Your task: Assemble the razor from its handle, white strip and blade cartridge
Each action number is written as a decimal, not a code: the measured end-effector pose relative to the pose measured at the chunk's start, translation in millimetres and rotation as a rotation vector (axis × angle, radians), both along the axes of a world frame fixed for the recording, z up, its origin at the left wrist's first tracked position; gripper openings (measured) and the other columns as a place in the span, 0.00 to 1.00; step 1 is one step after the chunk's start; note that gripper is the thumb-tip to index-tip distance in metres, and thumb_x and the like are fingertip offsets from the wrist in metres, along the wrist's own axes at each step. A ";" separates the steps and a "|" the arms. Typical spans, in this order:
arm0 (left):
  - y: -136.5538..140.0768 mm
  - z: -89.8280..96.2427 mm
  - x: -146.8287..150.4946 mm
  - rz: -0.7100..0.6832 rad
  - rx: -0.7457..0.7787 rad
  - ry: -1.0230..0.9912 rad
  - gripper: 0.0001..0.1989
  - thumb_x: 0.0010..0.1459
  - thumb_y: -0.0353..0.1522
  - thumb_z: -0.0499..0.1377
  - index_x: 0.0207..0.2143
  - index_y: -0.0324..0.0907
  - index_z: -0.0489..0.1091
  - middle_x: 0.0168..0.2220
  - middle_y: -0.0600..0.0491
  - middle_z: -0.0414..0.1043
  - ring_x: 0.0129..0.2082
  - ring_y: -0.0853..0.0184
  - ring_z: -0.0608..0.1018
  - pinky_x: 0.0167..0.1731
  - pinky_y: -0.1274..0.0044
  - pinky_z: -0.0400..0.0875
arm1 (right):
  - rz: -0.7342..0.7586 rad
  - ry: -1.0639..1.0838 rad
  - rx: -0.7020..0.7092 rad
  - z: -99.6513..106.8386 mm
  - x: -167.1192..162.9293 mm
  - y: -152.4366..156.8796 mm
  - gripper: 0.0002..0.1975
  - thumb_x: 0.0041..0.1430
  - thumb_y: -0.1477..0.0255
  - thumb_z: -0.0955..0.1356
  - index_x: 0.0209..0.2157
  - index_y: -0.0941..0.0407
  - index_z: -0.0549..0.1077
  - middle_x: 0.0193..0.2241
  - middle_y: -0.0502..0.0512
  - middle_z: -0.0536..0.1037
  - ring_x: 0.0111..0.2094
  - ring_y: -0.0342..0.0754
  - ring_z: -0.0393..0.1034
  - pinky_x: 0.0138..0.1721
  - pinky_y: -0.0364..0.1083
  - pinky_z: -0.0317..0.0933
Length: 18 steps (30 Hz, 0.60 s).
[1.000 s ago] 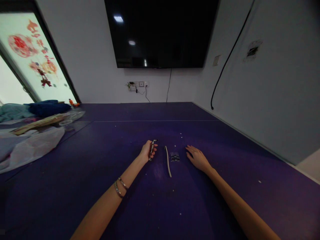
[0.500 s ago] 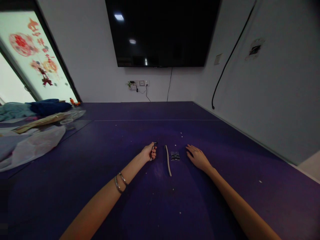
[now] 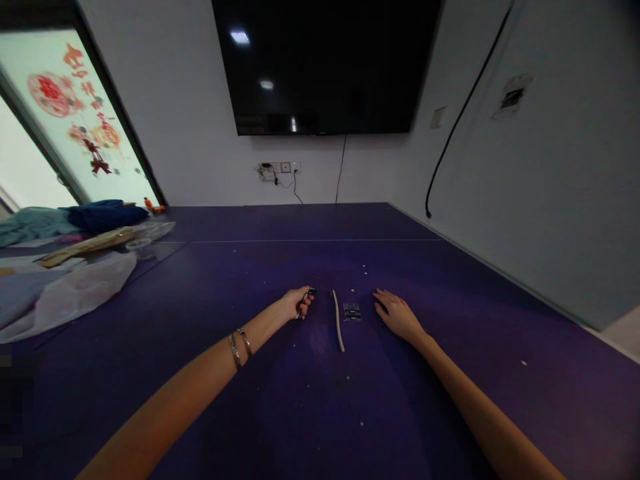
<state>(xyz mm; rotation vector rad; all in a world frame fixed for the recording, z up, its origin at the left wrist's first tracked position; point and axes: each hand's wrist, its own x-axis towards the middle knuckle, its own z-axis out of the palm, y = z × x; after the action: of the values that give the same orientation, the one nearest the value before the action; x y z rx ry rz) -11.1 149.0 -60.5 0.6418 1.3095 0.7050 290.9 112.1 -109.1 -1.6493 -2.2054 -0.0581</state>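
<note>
My left hand (image 3: 299,303) is closed around a slim, small tool (image 3: 312,291) whose black head sticks out past the thumb. Fingers cover most of it, so its kind cannot be made out. To the right of that hand, a thin off-white stick (image 3: 339,323) with a dark upper end lies lengthwise on the purple tabletop (image 3: 240,413). Beside the stick is a small clear packet (image 3: 352,312) with dark pieces in it. My right hand (image 3: 395,312) rests palm down just right of the packet, fingers spread, holding nothing and not touching the packet.
Folded cloths (image 3: 107,213) and a crumpled plastic bag (image 3: 85,290) are heaped at the left. A small orange object (image 3: 153,207) stands behind them. White specks dot the tabletop. A television (image 3: 325,67) hangs on the wall beyond, and a black cable (image 3: 460,120) hangs at right.
My left hand has turned slightly, and the tool in it now shows its black head at a different angle. The right hand stays in place. The whole view has shifted a little.
</note>
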 end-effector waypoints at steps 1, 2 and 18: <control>0.2 -1.0 0.5 0.005 0.008 0.013 0.16 0.59 0.37 0.51 0.21 0.37 0.63 0.11 0.60 0.55 0.07 0.80 0.54 0.09 0.86 0.45 | -0.001 -0.002 0.000 0.2 -0.1 -0.2 0.22 0.60 0.67 0.56 0.53 0.60 0.66 0.55 0.62 0.65 0.57 0.54 0.56 0.56 0.54 0.50; 0.0 -1.4 1.0 0.011 0.017 0.024 0.17 0.59 0.38 0.50 0.21 0.37 0.63 0.11 0.60 0.55 0.07 0.80 0.54 0.09 0.86 0.45 | -0.001 -0.003 0.001 0.6 -0.2 -0.5 0.22 0.60 0.67 0.56 0.53 0.60 0.65 0.55 0.62 0.65 0.57 0.54 0.56 0.56 0.55 0.50; -31.1 16.2 11.1 0.122 0.436 0.010 0.17 0.53 0.43 0.52 0.22 0.39 0.64 0.10 0.63 0.51 0.07 0.80 0.51 0.09 0.84 0.43 | 0.007 0.212 -0.001 15.6 -3.4 1.2 0.19 0.56 0.69 0.61 0.49 0.57 0.70 0.53 0.61 0.68 0.53 0.53 0.61 0.54 0.53 0.54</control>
<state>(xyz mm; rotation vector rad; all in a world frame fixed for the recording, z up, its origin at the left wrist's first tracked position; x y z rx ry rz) -0.1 117.8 -44.3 0.9198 1.2183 1.1039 287.5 113.3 -93.4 -1.5696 -2.0523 0.1150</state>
